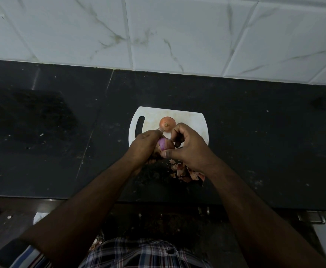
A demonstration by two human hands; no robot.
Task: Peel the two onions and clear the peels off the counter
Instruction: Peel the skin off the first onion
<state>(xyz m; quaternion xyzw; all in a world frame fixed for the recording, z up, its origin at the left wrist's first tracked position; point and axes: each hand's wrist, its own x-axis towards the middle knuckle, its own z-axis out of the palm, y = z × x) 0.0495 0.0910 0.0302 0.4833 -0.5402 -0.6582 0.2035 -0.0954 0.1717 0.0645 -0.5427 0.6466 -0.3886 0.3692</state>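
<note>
Nearest the person, just below and right of the right hand, a heap of loose onion peels point(185, 172) lies on the black counter point(264, 151), partly hidden by the right wrist. Above it, both hands meet over the near edge of the white cutting board point(195, 120). The left hand point(145, 145) cups the partly peeled onion point(165, 144) from the left, fingers curled round it; purple flesh shows between the hands. The right hand point(189, 146) holds the same onion from the right, thumb pressed to its near side, fingers curled over the top. Whether the fingers pinch a strip of skin cannot be told. Just beyond the fingertips, the unpeeled onion point(167, 123) rests on the board, root end up. Farthest, a marbled tile wall point(177, 31) backs the counter.
</note>
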